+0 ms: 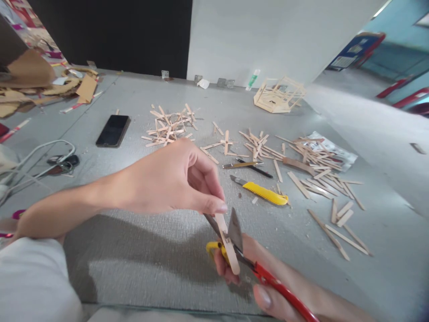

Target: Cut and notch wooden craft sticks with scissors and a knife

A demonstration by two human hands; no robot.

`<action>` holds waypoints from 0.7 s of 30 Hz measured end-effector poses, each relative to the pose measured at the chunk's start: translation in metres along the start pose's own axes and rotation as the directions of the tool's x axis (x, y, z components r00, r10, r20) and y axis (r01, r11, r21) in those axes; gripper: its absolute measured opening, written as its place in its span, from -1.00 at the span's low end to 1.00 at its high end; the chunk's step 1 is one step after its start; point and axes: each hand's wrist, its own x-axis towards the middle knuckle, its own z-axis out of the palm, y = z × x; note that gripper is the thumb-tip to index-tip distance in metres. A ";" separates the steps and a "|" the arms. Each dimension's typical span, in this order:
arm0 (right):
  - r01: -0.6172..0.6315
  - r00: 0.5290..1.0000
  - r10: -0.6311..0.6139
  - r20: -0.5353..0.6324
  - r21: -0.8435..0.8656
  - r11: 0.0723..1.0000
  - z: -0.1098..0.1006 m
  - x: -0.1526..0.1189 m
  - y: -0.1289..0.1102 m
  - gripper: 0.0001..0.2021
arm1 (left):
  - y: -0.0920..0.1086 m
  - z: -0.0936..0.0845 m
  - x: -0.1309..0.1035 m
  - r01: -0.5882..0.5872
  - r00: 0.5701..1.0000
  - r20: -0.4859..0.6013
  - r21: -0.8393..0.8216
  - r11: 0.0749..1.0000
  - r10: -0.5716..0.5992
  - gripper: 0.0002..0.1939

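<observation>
A wooden craft stick (229, 251), pinched between the thumb and fingers of a person's left hand (174, 179), sits between the parted blades of red-handled shears (278, 286) gripped in the right hand (272, 260), just above a gray tabletop (150, 264). Beyond lie a yellow utility knife (266, 193), scattered stick pieces (169, 127) and a smartphone (113, 131), with an open stick framework (273, 107) farther back.

Sticks (227, 141) on table (150, 264), phone (113, 131) left
</observation>
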 end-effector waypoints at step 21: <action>0.008 0.996 0.012 -0.086 0.228 0.974 0.012 -0.003 0.019 -0.52 | -0.003 0.004 0.003 -0.039 0.999 -0.029 -0.009 0.999 0.039 -0.94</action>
